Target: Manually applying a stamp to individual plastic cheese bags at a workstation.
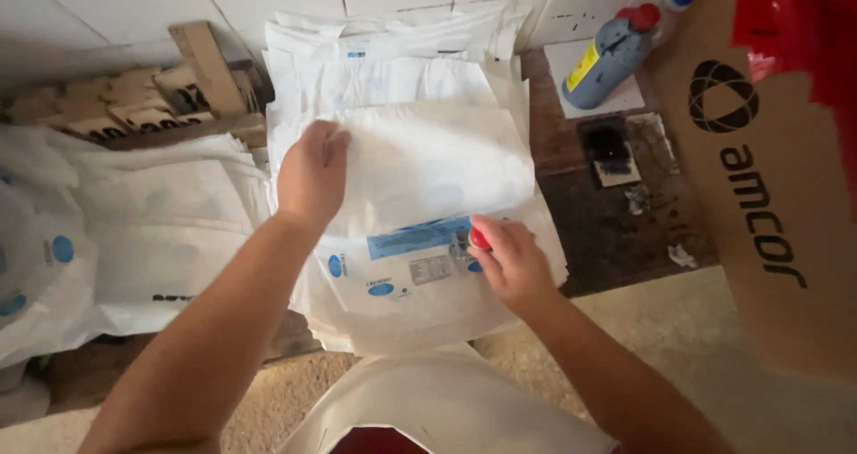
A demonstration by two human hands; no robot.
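Both bare forearms reach forward from the bottom of the view, the left from the lower left, the right from the lower right. The left hand [311, 175] is raised, back toward the camera, fingers bent and pinched together at the top. The right hand [511, 262] sits lower, knuckles up, fingers curled in a loose fist, thumb tucked toward the left.

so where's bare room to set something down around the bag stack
Free: the dark table top between the bag stack and the cardboard box, below the ink pad. Crowded: behind by the bottle, and left, more bags.
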